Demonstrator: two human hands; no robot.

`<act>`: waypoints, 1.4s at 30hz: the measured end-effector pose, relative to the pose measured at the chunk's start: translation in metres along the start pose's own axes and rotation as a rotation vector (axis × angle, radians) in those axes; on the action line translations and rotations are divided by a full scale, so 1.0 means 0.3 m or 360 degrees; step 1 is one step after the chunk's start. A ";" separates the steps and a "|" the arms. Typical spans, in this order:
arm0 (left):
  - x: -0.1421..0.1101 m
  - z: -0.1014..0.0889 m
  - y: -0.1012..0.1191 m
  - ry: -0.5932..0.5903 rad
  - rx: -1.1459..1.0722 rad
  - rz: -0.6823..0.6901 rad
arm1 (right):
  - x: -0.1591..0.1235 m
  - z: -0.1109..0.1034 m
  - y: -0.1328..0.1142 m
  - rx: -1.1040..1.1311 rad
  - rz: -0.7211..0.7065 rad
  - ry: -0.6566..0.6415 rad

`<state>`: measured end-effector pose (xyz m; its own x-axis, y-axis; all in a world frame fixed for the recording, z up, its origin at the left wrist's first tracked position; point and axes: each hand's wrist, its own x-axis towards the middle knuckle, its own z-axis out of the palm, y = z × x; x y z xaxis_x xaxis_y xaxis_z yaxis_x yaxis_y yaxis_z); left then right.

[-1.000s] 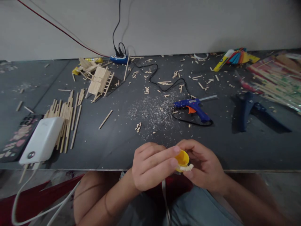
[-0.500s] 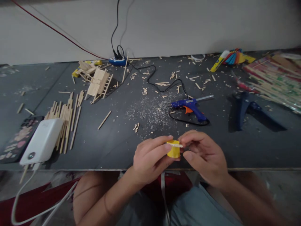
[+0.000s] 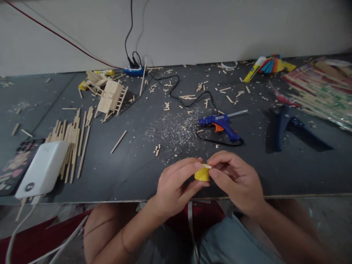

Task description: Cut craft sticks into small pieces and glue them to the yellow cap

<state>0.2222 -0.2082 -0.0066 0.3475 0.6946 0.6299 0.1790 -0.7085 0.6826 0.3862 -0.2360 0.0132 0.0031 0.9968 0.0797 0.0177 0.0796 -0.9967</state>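
A small yellow cap [image 3: 201, 174] sits between both hands, just above the near edge of the black table [image 3: 137, 172]. My left hand [image 3: 176, 185] pinches it between thumb and fingers. My right hand [image 3: 236, 181] is closed too, its fingertips pressing a short pale wooden stick piece [image 3: 206, 166] onto the cap's top rim. A blue hot glue gun [image 3: 221, 124] lies on the table a little beyond my hands, its black cord looping around it.
Wooden sticks [image 3: 70, 141] are piled at left beside a white power bank [image 3: 42, 169] and a phone [image 3: 11, 167]. A small stick-built model [image 3: 111, 97] stands farther back. Stick scraps and sawdust litter the middle. Blue cutters [image 3: 283, 124] and coloured packets [image 3: 319, 90] lie right.
The cap, first tipped with its hollow side showing near my lap, was turned and lifted slightly over the table edge. My right fingers now press the stick piece on its rim.
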 end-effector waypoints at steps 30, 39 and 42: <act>0.006 0.000 0.004 -0.0069 0.0010 -0.0066 | 0.006 -0.003 0.016 -0.0134 -0.0086 0.0040; 0.004 -0.002 0.002 -0.0090 0.0012 -0.0060 | 0.007 0.000 0.016 -0.0104 -0.0086 0.0025; 0.004 -0.003 0.001 -0.0115 0.0013 -0.0069 | 0.006 -0.002 0.019 -0.0097 -0.0092 0.0016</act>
<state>0.2219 -0.2075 -0.0053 0.4045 0.7140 0.5715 0.2027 -0.6793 0.7053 0.3869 -0.2337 0.0078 0.0101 0.9905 0.1375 0.0789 0.1363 -0.9875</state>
